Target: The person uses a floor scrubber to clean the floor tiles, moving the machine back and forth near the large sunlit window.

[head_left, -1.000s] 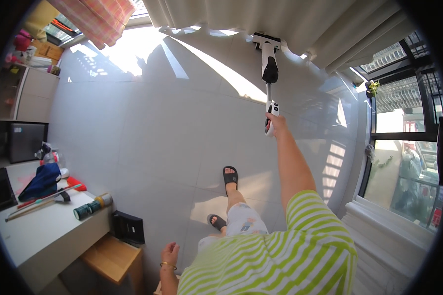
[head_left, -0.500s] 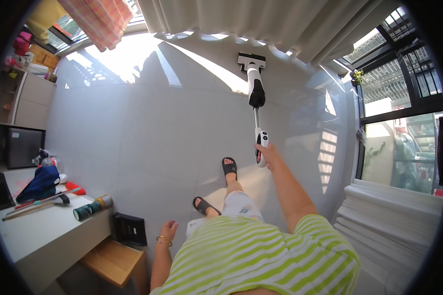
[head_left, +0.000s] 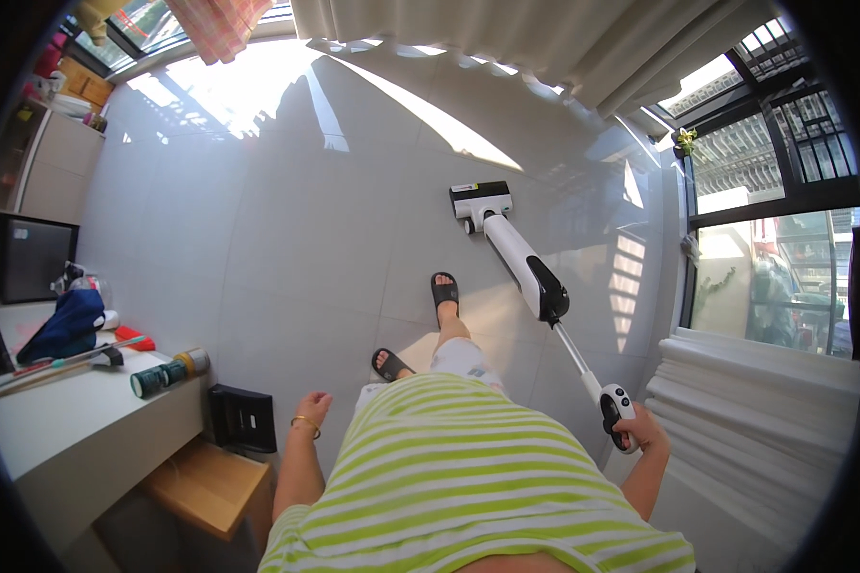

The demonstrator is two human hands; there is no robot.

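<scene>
My right hand (head_left: 648, 430) grips the looped handle of a white and black stick vacuum cleaner (head_left: 516, 256), which slants up and leftward from beside me; its wide head (head_left: 481, 201) sits on the grey tiled floor (head_left: 296, 229), ahead of my sandals (head_left: 444, 288). My left hand (head_left: 312, 409) hangs released, fingers loosely bent, near the white counter (head_left: 76, 420)

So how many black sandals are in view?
2: the right sandal, farther forward, and the left sandal, lower in the picture. Both are being worn; any others could be out of sight.
</scene>
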